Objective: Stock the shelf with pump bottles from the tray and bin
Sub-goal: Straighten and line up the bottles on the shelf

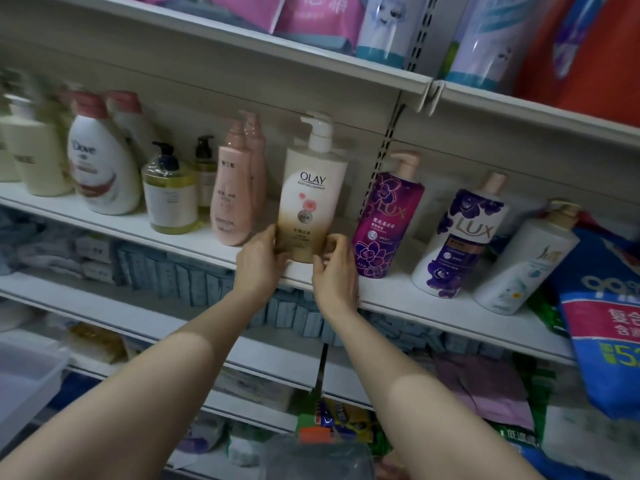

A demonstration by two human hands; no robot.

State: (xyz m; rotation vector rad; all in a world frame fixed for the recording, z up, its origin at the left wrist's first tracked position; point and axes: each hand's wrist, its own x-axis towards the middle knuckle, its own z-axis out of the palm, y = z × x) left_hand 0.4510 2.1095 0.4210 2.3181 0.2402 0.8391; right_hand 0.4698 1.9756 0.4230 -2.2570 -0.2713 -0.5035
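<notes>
A cream and gold Olay pump bottle [311, 188] stands upright near the front edge of the white shelf [398, 296]. My left hand [259, 268] grips its lower left side and my right hand [334, 268] grips its lower right side. To its left stand a pink bottle [232, 188], a yellow bottle with a black pump [169, 192] and a white Dove bottle [100, 161]. To its right stand a purple Lux bottle [388, 220], a white and purple Lux bottle [460, 240] and a white bottle [523, 261].
A grey plastic tray [24, 386] shows at the lower left and a clear bin [318, 459] at the bottom middle. A blue and pink bag [606, 323] leans at the right end. Shelves above and below hold packaged goods.
</notes>
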